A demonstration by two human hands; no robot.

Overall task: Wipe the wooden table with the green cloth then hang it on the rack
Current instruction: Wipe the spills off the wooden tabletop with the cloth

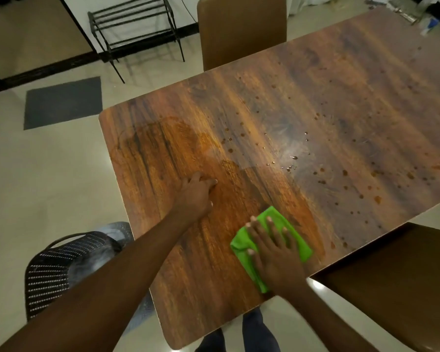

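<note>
The green cloth (pixel 269 246) is lying bunched on the near part of the wooden bench (pixel 277 138), close to its near-right edge, and the right hand (pixel 275 255) is pressing down flat on top of it. The fingers (pixel 271 228) of that hand are spreading wide across the cloth, palm down, not curling around it, with green fabric showing past the fingertips and along both sides of the hand. The left hand (pixel 197 196) is resting on the bare bench just to the left of the cloth and a little farther from the person, apart from it, its fingers lying together and pointing toward the middle of the bench, holding nothing. The wood around the two hands is looking darker and glossy in a broad patch, while the far and right parts of the bench are carrying many small droplets (pixel 294 158) and brownish spots. A brown chair (pixel 241 29) is standing at the far side of the bench, and another brown chair (pixel 392 283) is sitting at the near right corner. A black mesh chair (pixel 61 265) is standing on the floor to the person's left. Farther off, a black metal rack (pixel 135 31) is standing against the wall, well apart from the bench, with a dark grey mat (pixel 62 102) lying on the pale floor in front of it.
</note>
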